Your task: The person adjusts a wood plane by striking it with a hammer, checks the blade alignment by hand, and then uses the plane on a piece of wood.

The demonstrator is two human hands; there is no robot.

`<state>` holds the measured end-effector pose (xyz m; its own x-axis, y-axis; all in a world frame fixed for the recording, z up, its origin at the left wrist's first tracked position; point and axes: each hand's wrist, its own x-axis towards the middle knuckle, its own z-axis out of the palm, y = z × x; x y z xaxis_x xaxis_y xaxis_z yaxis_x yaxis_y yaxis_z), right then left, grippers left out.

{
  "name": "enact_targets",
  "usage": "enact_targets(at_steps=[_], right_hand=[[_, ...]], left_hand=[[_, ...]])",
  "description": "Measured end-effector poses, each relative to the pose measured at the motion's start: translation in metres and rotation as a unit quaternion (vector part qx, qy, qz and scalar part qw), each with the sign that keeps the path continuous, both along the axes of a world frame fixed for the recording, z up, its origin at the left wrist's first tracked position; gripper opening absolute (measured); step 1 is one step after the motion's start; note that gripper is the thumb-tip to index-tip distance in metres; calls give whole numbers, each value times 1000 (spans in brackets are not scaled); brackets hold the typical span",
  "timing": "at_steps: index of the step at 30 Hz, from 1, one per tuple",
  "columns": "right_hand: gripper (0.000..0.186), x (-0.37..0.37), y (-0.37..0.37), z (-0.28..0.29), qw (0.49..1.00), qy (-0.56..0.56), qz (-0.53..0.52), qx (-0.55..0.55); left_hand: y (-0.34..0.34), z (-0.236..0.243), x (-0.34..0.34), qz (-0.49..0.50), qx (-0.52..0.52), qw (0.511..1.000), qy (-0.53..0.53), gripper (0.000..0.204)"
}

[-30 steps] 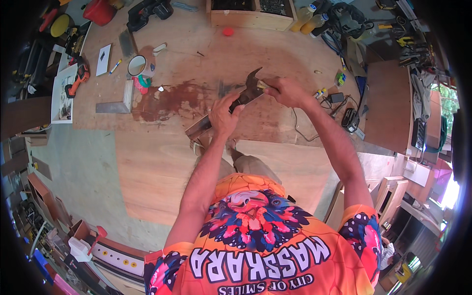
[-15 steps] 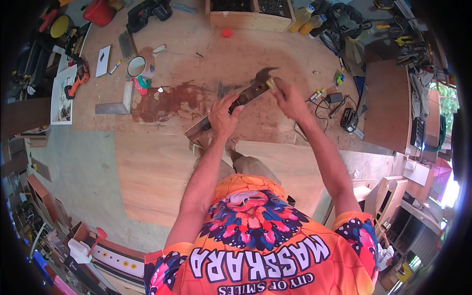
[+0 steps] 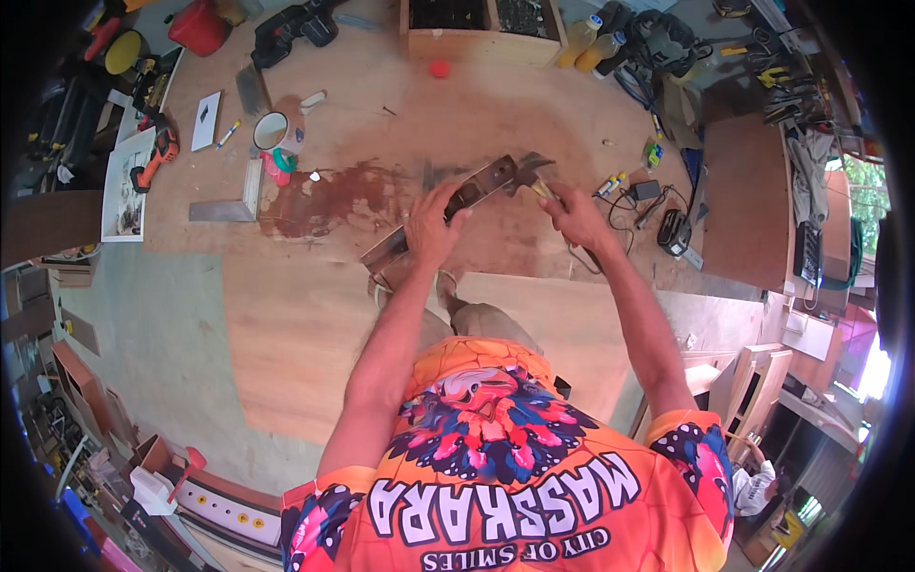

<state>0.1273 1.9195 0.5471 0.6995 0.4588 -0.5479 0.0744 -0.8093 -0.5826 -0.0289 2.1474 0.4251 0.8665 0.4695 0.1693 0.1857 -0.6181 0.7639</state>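
In the left hand [image 3: 429, 234], fingers curled round it, sits a wooden block [image 3: 494, 179]. Right of them, the right hand [image 3: 578, 219] has fingers closed on a hammer [image 3: 530, 174]. Light, square taps should work best, block braced.

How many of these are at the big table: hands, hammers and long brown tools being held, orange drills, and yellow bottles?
Hands: 2 (left hand, right hand)
Held hammers: 1 (claw hammer)
Held long brown tools: 1 (long brown tool)
Orange drills: 1 (orange drill)
Yellow bottles: 2
Total: 7
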Motion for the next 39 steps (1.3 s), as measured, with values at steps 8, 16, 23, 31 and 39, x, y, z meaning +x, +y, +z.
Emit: enact_targets(at_steps=[8,16,23,31,39], right_hand=[[43,-28,21,-54,907,-417,20,-55],[62,-34,56,-86,834,-400,379,-35],[61,-41,71,-117,844,-381,364,97],[55,-70,96,-54,897,322,-60,297],[64,-138,104,74,618,557,-185,523]], left_hand=[[47,-10,-89,6,119,980,158,74],[63,15,-101,15,195,969,149,79],[43,8,-134,261,101,955,97,84],[23,78,-73,77,-444,889,-83,65],[-2,223,-48,-22,-541,814,-209,55]])
